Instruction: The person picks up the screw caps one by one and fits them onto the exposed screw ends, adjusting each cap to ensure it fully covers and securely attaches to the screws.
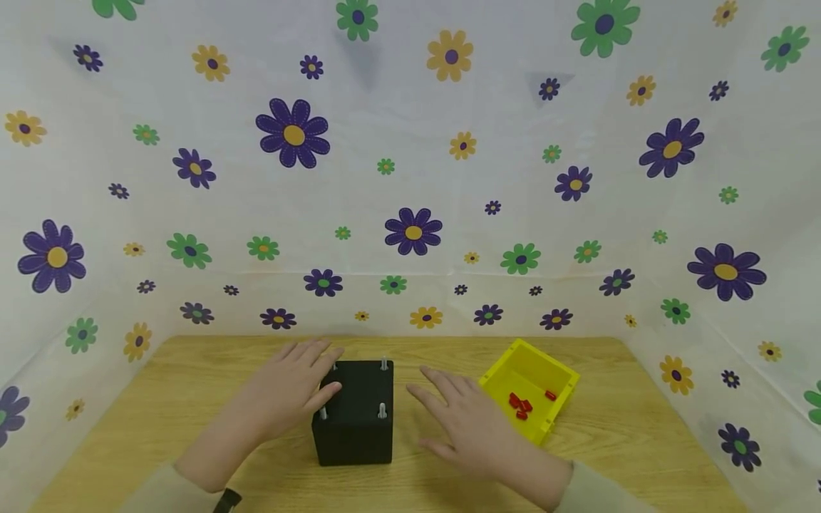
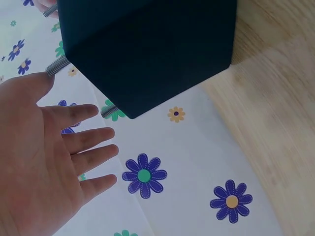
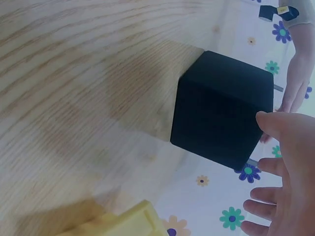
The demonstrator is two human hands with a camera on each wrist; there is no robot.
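- Head view: a black box (image 1: 355, 442) sits on the wooden table (image 1: 596, 456), between the two hands.
- Metal bolts (image 1: 383, 411) stand up from the four corners of the box's top.
- The left hand (image 1: 285, 392) is spread wide over the box's left edge, gripping nothing; in the left wrist view its thumb and forefinger are close to bolts, though I cannot tell whether they touch.
- The right hand (image 1: 468, 427) is spread wide too, holding nothing, beside the box's right side.
- Right of that hand is a yellow bin (image 1: 529, 374), with small red pieces (image 1: 527, 405) on its floor.
- A flowered cloth (image 1: 410, 189) hangs behind the table.
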